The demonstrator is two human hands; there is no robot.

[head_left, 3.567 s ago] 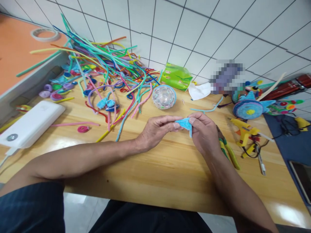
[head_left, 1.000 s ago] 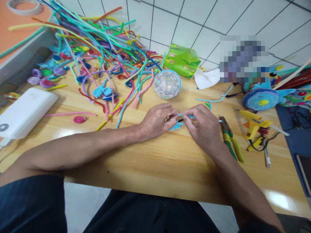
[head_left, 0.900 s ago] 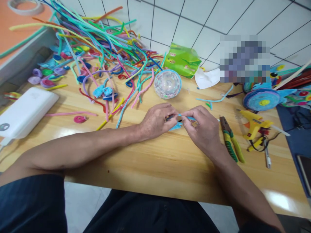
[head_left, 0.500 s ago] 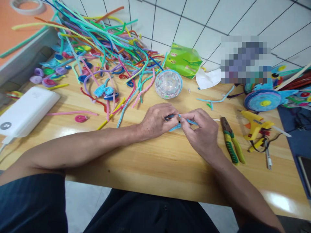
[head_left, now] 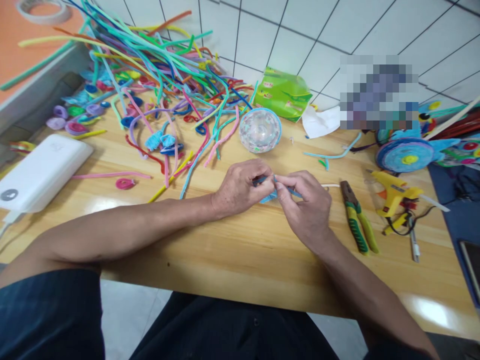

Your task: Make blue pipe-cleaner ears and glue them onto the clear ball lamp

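Blue stem (head_left: 295,192) is over the bench (head_left: 240,260), near side of the bowl (head_left: 245,140), fingertip-pinched by left hand (head_left: 242,187) and right hand (head_left: 307,205); likely light, fuzzy, bendable but springy, hardly fragile, so best gripped short, pinches close together.

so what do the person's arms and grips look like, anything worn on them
The left arm and right arm are bare below dark sleeves; the left one looks navy and ends near the elbow. The left grip and right grip are ungloved, and no watch or bracelet shows.
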